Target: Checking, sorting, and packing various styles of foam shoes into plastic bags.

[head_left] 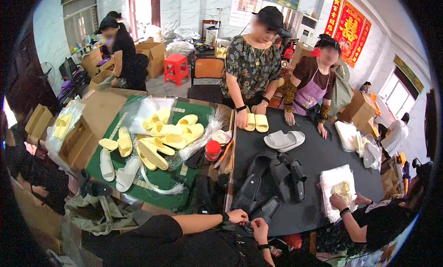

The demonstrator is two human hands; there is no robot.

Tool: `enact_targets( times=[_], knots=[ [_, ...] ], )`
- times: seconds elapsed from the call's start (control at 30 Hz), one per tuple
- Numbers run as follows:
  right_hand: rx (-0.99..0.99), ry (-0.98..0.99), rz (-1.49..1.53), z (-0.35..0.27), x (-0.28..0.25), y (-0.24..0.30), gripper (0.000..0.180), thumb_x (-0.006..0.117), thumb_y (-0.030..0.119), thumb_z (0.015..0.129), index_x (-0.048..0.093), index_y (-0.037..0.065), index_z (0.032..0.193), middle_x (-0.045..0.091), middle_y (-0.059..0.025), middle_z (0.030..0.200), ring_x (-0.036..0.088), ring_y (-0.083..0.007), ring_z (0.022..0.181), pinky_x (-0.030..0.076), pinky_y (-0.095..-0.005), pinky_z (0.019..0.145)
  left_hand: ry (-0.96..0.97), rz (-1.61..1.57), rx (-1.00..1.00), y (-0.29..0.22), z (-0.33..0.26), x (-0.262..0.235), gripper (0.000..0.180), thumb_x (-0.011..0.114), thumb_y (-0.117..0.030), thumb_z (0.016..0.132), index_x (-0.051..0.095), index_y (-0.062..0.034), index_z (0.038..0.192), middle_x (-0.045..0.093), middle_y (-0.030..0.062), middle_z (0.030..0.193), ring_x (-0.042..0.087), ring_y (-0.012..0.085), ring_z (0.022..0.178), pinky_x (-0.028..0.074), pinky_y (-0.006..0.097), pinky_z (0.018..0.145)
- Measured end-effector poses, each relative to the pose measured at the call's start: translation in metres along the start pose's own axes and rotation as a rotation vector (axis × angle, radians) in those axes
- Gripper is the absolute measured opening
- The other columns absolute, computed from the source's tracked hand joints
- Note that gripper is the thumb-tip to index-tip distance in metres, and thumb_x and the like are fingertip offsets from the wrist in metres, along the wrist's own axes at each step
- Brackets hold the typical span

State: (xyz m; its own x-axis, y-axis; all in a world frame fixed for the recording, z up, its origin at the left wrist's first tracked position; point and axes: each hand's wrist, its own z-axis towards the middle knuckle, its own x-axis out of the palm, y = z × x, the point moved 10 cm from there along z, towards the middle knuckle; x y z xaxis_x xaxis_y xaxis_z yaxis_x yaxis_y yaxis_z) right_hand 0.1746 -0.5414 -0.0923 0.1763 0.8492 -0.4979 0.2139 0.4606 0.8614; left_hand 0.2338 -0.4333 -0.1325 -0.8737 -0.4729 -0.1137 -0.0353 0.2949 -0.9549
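Observation:
At the near edge of the black tabletop, my left hand (238,216) and my right hand (260,229) are close together, fingers pinched. Between their fingertips is something small and thin that I cannot make out. Black slippers (246,192) lie just beyond my hands, one (269,208) close to my right fingers. More black slippers (279,175) are spread farther up the table. Beyond these sits a pair of light grey slippers (284,140). A person across the table has their hands at a pair of yellow slippers (256,122).
On the left, a green mat (104,152) carries a pile of yellow slippers (173,134), white slippers (127,174) and bundled white strands (203,137). A red-lidded jar (212,150) stands beside it. At right, another person handles a yellow slipper on white wrapping sheets (330,198).

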Motion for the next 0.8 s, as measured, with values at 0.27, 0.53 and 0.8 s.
enact_targets(
  times=[0.27,0.53,0.8],
  knots=[
    [-0.058,0.082,-0.038,-0.005,0.007,0.035,0.015,0.065,0.010,0.079,0.057,0.002,0.088,0.059,-0.0113,0.081,0.057,-0.0194,0.075,0.045,-0.0312,0.067,-0.064,-0.007,0.101,-0.004,0.001,-0.005,0.020,0.057,-0.017,0.087,0.064,0.0017,0.087,0.066,0.0098,0.075,0.062,0.0152,0.064,0.050,0.031,0.059],
    [-0.393,-0.291,-0.744,-0.001,-0.025,0.045,0.044,0.065,0.022,0.081,0.052,0.009,0.122,0.055,-0.0228,0.111,0.051,-0.0399,0.100,0.044,-0.0464,0.082,0.395,0.086,0.286,-0.016,0.004,0.040,0.018,0.064,-0.023,0.080,0.071,-0.0064,0.081,0.067,0.0034,0.073,0.059,0.0127,0.063,0.045,0.029,0.056],
    [-0.089,0.155,-0.782,0.022,0.006,0.063,0.049,0.065,0.003,0.075,0.047,0.006,0.120,0.054,-0.0167,0.114,0.047,-0.0331,0.109,0.031,-0.0522,0.088,0.251,0.525,0.356,-0.044,-0.001,0.019,0.015,0.063,-0.014,0.083,0.071,-0.0056,0.092,0.068,0.0098,0.094,0.063,0.0195,0.076,0.050,0.035,0.063]
  ],
)
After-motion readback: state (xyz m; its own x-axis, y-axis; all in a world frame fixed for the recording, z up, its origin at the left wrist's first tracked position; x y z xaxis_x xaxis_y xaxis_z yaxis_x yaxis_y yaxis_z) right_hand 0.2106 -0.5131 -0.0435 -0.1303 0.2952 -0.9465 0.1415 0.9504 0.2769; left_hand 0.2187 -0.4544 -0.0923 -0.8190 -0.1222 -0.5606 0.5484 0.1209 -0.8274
